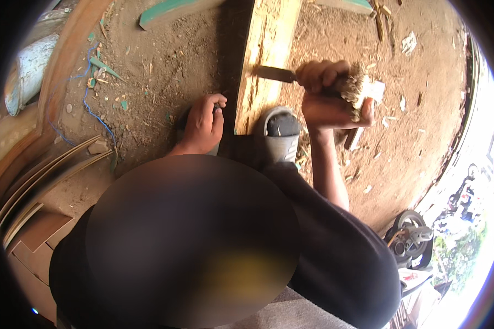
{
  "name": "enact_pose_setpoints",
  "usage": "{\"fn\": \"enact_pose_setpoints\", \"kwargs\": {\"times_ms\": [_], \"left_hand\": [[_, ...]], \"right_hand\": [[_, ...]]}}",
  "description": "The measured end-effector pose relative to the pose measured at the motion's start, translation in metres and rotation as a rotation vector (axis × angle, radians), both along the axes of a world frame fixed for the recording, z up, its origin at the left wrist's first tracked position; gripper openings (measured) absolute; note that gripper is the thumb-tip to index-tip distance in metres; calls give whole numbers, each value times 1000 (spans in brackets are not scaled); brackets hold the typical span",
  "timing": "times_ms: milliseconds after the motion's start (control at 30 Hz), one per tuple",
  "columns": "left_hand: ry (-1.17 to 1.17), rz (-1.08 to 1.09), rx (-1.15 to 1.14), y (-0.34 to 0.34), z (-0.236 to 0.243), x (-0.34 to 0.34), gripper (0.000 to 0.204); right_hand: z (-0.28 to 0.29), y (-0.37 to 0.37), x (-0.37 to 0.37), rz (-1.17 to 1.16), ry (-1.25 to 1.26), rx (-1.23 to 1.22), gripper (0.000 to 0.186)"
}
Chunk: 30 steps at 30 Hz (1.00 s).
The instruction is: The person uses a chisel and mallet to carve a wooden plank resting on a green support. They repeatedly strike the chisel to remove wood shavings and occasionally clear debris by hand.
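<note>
My right hand (329, 98) is closed around the handle of a chisel (276, 74), whose frayed, splayed butt end (357, 90) sticks out past my thumb. The blade points left, and its tip is over the roughly cut face of a wooden plank (263, 49); whether it touches the wood I cannot tell. To the left of the plank, apart from it, my left hand (203, 126) is closed with curled fingers. What it holds, if anything, is hidden in the dark gap by the thumb.
My sandalled foot (281, 131) is against the plank's near end. Green-painted wood pieces (170, 12) lie beyond, and wood chips litter the dirt floor (422, 109). Curved boards (49, 175) and a blue string (93, 112) are at left. A motorcycle wheel (410, 233) shows at right.
</note>
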State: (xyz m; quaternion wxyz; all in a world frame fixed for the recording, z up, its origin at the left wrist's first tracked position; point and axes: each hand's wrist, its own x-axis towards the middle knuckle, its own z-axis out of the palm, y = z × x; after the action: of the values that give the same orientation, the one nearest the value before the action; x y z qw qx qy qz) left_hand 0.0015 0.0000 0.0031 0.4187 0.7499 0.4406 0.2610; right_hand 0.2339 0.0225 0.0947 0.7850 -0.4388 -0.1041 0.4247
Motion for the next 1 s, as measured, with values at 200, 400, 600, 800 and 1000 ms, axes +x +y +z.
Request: {"fn": "enact_pose_setpoints", "kwargs": {"times_ms": [200, 400, 600, 800, 1000], "left_hand": [[29, 5, -35, 1, 7, -1, 25], [27, -53, 171, 31, 16, 23, 37], [220, -113, 220, 41, 24, 50, 56], [159, -130, -22, 38, 33, 57, 55], [80, -100, -50, 36, 41, 70, 41]], "right_hand": [[-30, 5, 34, 32, 127, -4, 65], [-20, -14, 63, 15, 239, -233, 68], [-11, -51, 98, 288, 15, -110, 78], [92, -14, 115, 604, -681, -584, 25], [138, 81, 132, 657, -797, -494, 11]]}}
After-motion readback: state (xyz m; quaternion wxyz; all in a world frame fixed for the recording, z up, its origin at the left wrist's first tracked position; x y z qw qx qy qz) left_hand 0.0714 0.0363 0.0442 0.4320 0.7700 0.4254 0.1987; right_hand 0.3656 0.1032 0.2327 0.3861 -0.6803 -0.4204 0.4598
